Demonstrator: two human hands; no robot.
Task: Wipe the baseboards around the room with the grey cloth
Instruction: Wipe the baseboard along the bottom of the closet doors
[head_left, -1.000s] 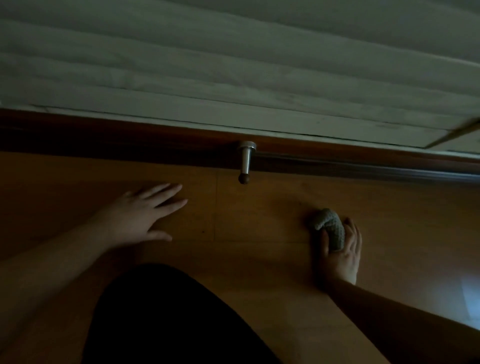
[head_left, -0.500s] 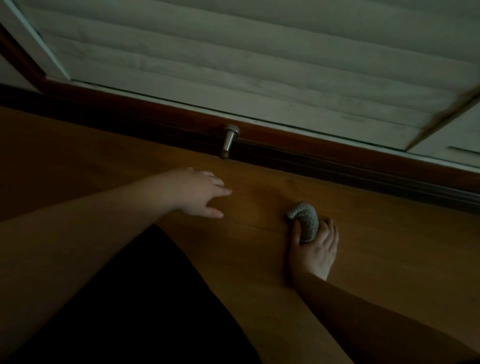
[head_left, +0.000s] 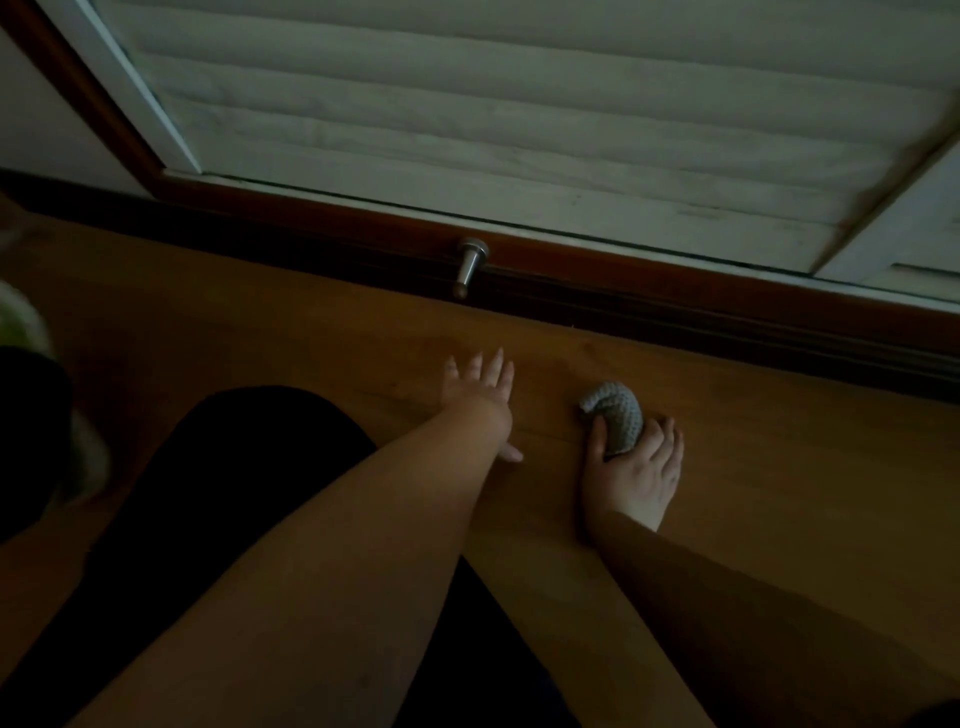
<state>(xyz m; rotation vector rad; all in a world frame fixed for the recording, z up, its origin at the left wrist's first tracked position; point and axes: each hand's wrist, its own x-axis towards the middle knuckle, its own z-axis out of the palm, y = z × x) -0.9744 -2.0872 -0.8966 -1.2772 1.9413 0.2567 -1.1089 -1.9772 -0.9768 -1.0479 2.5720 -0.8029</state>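
Grey cloth (head_left: 613, 418): knitted or waffle-textured fabric, matt, coarse-looking weave, bunched into a wad. Floor (head_left: 779, 467): wood or wood-look boards, warm brown, smooth with a faint satin sheen and visible plank seams; baseboard (head_left: 675, 306): dark reddish-brown wood, smooth, slightly glossy along its moulded edges. Door stop (head_left: 469, 265): brushed metal shaft, dull silver, with a darker tip of unclear material; shutter slats (head_left: 493, 119) above: pale, matt, lightly smudged, material not determinable in the low light.
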